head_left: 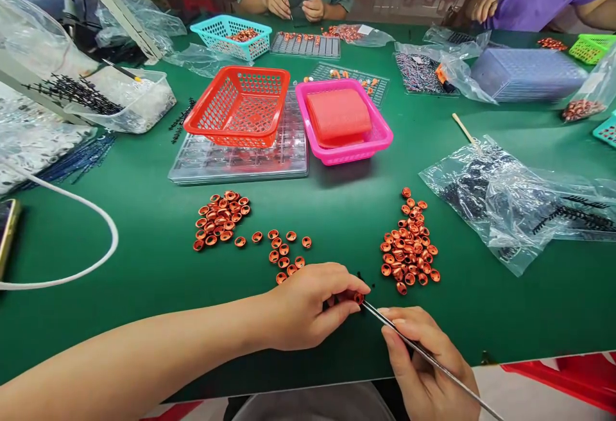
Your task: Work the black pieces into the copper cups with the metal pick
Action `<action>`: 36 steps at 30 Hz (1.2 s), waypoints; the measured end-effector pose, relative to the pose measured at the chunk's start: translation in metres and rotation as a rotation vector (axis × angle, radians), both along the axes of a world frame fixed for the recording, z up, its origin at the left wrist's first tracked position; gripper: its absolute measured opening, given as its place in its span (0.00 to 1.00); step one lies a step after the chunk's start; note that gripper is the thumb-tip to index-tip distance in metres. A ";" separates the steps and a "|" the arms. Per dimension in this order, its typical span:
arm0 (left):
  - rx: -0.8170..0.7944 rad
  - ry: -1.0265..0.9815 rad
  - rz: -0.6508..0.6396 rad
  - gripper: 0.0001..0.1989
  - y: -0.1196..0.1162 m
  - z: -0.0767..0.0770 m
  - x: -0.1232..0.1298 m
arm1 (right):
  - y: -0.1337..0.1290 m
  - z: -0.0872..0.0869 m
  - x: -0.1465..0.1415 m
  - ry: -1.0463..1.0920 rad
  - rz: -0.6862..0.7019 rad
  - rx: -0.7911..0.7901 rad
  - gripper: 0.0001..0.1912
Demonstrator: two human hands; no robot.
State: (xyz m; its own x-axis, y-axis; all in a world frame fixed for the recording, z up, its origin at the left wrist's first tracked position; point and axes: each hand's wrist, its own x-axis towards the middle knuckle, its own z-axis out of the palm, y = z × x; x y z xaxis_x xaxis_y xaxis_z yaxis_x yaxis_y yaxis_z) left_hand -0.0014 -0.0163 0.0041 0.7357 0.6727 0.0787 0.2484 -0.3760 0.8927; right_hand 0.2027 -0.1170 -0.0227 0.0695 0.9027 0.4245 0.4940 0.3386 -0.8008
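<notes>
My left hand (320,309) pinches a small copper-coloured oval cup-shaped piece (359,298) between thumb and forefinger, near the table's front edge. With my right hand (428,357) I grip long thin metal tweezers (423,352), their tip meeting the piece at my left fingertips. Whether the tip is inside the piece is too small to tell. Tiny black bits (360,276) lie just beyond. Loose copper pieces (283,255) trail away behind my left hand towards a pile (222,217) on the left. Another pile of the same pieces (410,244) sits to the right.
A red basket (235,127) stands on stacked clear trays (240,167), beside a pink basket (312,135) holding reddish sheets. Bags of black parts (486,196) lie right. A white cable (113,235) loops at left. Two people sit across the green table (346,215).
</notes>
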 end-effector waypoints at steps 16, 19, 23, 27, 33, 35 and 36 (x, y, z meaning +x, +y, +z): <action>0.037 -0.011 -0.016 0.11 0.000 -0.001 -0.001 | -0.005 -0.005 0.001 0.004 0.019 -0.025 0.15; 0.038 -0.003 -0.009 0.11 -0.001 -0.001 -0.001 | -0.005 -0.003 0.000 0.018 0.020 -0.004 0.17; 0.018 0.001 -0.010 0.10 -0.001 -0.001 -0.001 | -0.004 0.001 -0.001 -0.032 0.013 0.030 0.16; 0.015 0.009 -0.011 0.10 -0.001 0.000 -0.001 | -0.003 0.002 -0.002 -0.067 0.007 0.043 0.16; 0.026 0.008 -0.017 0.10 0.000 -0.001 -0.001 | -0.004 0.001 -0.005 -0.045 -0.006 0.039 0.17; 0.031 0.001 -0.021 0.10 0.000 -0.002 -0.001 | -0.004 0.002 -0.005 -0.042 -0.005 0.047 0.16; 0.034 -0.001 -0.025 0.10 0.000 -0.002 -0.001 | -0.004 0.002 -0.005 -0.044 -0.003 0.054 0.16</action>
